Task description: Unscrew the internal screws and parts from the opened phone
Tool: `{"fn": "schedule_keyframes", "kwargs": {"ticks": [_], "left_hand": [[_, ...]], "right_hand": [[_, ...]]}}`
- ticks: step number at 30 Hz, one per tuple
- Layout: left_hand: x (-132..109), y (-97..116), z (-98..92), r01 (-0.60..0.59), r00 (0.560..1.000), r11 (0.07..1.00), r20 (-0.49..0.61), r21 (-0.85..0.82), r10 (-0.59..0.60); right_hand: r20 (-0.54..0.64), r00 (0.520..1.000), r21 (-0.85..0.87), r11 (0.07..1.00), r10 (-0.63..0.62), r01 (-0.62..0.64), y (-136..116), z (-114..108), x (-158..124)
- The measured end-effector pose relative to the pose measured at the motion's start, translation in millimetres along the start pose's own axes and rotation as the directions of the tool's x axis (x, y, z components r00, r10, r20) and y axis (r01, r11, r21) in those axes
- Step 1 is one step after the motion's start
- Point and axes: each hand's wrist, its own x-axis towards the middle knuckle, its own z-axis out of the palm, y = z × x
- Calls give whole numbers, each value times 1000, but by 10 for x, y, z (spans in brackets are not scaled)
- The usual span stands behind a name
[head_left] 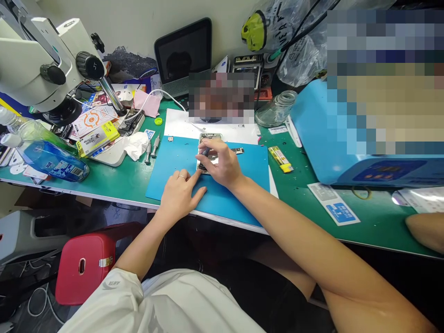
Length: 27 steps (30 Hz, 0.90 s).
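Observation:
An opened phone [211, 136] lies on a blue work mat [243, 199], its inner parts exposed. Over it, my right hand [222, 162] is closed around a small dark screwdriver [206, 151], held roughly upright; its tip is hidden. My left hand [178, 194], with a ring on one finger, rests on the mat with thumb and index finger apart. Its index fingertip touches the phone's lower left corner. A small circuit board [237, 151] sits just right of the phone, and a tiny metal piece [170, 138] lies near the mat's upper left.
Two small screwdrivers [156, 146] lie left of the mat near a crumpled tissue [136, 145]. A microscope [65, 69], a blue bottle [52, 159] and boxes crowd the left. Right are a glass jar [275, 110], a yellow packet [280, 159], a blue bin-like case [312, 134] and another person's arm [426, 231].

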Motion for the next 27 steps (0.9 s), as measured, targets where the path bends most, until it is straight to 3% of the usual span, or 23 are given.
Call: {"fn": "schedule_keyframes", "kwargs": {"ticks": [27], "left_hand": [[9,11,-31,1,1000,1000,6,5,-1]], "right_hand": [[48,999,-42,999,-8,10,-39,-49,22]]}}
